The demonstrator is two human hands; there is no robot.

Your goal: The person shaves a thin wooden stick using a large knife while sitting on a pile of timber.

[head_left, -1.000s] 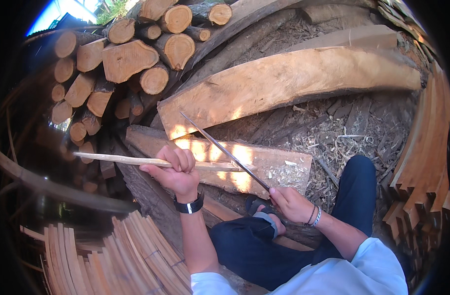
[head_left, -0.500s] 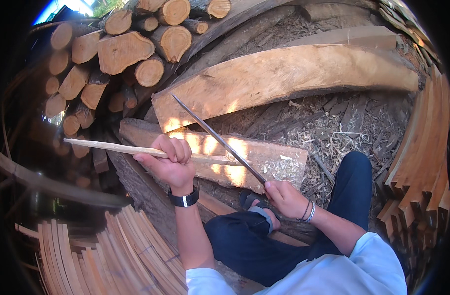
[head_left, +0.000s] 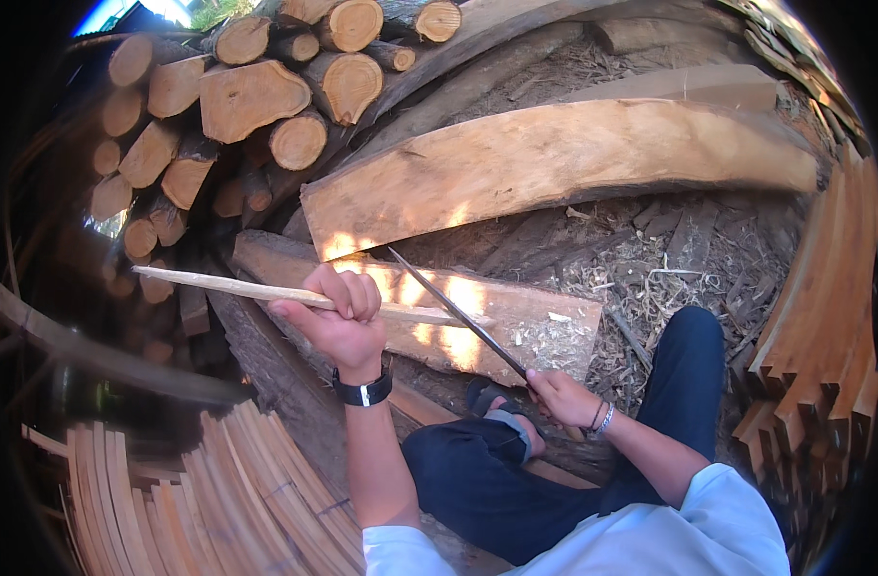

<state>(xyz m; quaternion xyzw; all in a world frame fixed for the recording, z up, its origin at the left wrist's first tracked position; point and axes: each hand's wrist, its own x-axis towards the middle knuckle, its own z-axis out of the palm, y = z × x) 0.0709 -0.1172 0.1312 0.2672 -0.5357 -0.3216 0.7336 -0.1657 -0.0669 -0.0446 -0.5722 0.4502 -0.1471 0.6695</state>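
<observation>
The left hand (head_left: 341, 309) was closed around a thin pale stick (head_left: 228, 287), which ran level, out to the left of the fist and a short way right. The right hand (head_left: 564, 396) gripped the handle of a long dark blade (head_left: 455, 311), whose tip slanted up to the stick just right of the left hand. Both were held above a thick plank (head_left: 544, 331) scattered with shavings. Stacked logs (head_left: 256, 96) lay beyond the plank.
</observation>
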